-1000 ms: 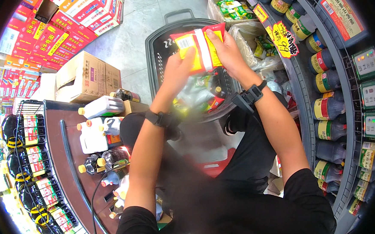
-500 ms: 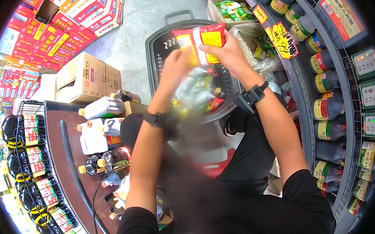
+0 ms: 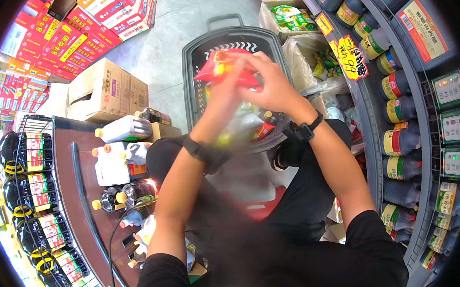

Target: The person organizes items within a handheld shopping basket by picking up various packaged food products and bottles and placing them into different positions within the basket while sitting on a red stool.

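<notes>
right hand (image 3: 274, 85) has its grip around a red packet (image 3: 209, 67) above the black basket (image 3: 228, 34); left hand (image 3: 223, 101) overlaps it, blurry, so can't tell that grip tbh

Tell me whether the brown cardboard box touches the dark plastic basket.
Apart. In the head view, grey floor shows between the brown cardboard box and the dark plastic basket.

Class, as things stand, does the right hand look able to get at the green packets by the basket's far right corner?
Probably yes, with a stretch: the green packets lie uncovered, with only the basket's rim seemingly between. The right hand is on the red packet, so may need freeing first.
</notes>
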